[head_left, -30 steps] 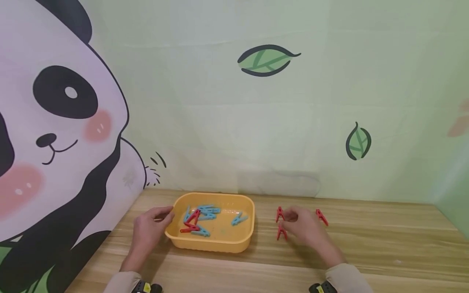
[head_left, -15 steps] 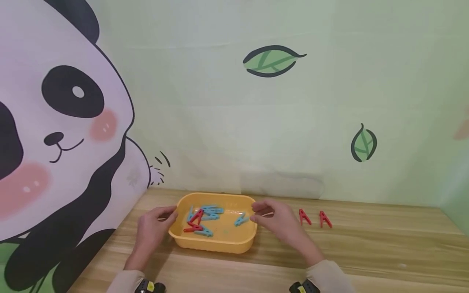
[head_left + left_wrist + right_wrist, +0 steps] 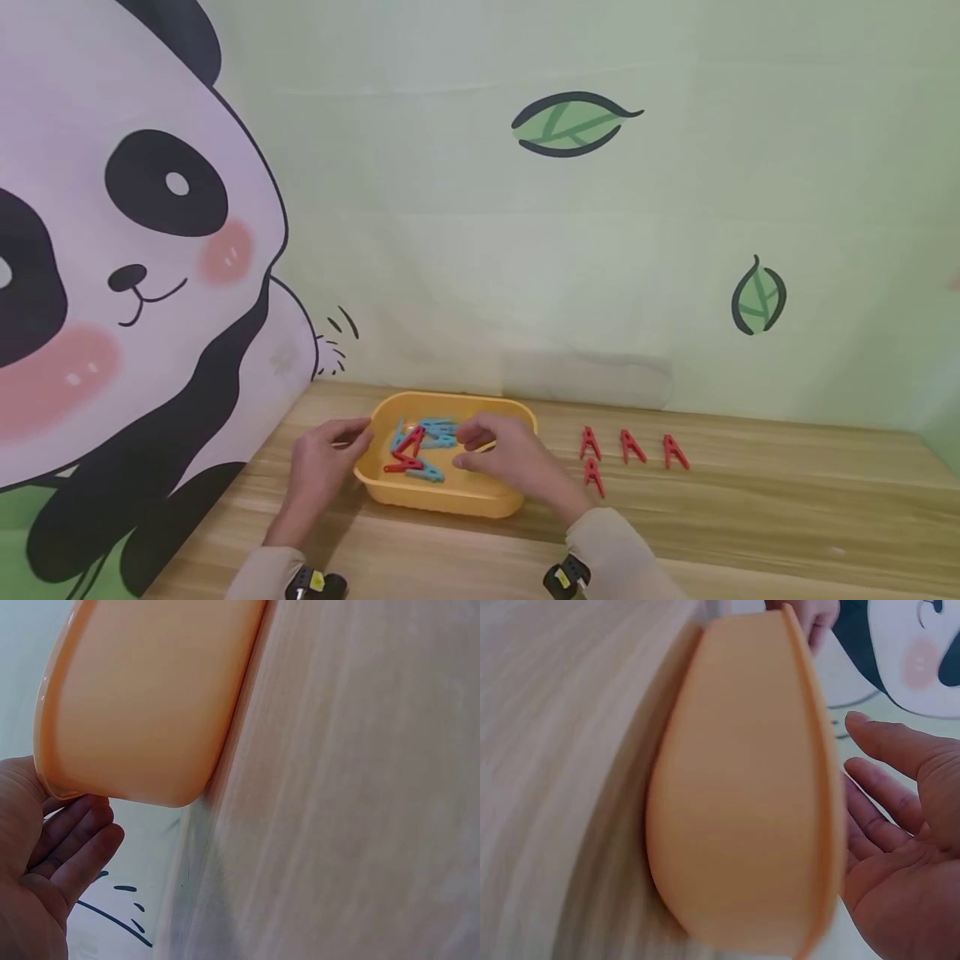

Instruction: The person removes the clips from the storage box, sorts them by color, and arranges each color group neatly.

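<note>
A yellow plastic tray (image 3: 442,502) stands on the table, holding several blue clothespins (image 3: 438,429) and red clothespins (image 3: 408,450) bunched toward its left side. My left hand (image 3: 322,462) holds the tray's left rim with thumb and fingertips; in the left wrist view the other fingers (image 3: 90,859) lie just past the tray's end. Over the tray's right half hovers my right hand (image 3: 510,458), thumb and fingers apart with nothing visible between them. It hides the tray floor beneath it. In the right wrist view this hand (image 3: 907,825) is above the rim.
Several red clothespins (image 3: 632,447) lie right of the tray on the wooden table (image 3: 750,517), mostly in a row, one nearer me. Behind the table hangs a pale green backdrop (image 3: 435,250) with printed leaves and a large panda (image 3: 165,275) at left.
My right hand has moved left from beside the red clothespins, past the tray's right rim, to over the tray, uncovering the red clothespins. The left hand stays at the rim.
</note>
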Demonstrator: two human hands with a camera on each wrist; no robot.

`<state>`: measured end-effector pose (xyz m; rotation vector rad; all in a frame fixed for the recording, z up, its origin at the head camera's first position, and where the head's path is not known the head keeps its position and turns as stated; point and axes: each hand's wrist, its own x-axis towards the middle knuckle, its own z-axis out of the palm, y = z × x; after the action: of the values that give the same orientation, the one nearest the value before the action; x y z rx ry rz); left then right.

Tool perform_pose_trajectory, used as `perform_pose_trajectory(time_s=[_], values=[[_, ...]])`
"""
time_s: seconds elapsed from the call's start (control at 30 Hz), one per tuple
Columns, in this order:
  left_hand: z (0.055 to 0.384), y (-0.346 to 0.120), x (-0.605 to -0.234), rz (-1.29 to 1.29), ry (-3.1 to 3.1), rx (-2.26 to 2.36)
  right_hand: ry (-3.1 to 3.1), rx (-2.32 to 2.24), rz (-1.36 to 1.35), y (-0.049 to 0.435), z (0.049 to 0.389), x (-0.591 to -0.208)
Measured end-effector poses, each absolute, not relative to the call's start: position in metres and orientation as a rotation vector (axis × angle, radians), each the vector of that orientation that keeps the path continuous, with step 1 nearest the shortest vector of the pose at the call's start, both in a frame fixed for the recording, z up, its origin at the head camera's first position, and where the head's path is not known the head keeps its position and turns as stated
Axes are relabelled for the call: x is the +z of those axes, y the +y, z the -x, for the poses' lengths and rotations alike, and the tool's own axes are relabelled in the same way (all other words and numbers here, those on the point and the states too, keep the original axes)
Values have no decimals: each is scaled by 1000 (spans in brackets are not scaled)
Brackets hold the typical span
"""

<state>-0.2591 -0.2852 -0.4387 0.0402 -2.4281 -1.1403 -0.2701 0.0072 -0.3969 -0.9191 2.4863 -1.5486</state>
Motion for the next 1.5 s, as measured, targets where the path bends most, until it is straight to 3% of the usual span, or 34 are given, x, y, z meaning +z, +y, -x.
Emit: perform_pose_trajectory(time_s=[0.57,1.17,1.5], values=[[261,-283,-438,-53,-2453,-1151,2508,-1408,962,-48,287,-417],[260,-284,-443,-42,-2441,-1134,2508,-1361,920,-72,301,-428],[258,-285,-439,-47,-2467,-1121,2615,-1137,1128,-78,304,-429]])
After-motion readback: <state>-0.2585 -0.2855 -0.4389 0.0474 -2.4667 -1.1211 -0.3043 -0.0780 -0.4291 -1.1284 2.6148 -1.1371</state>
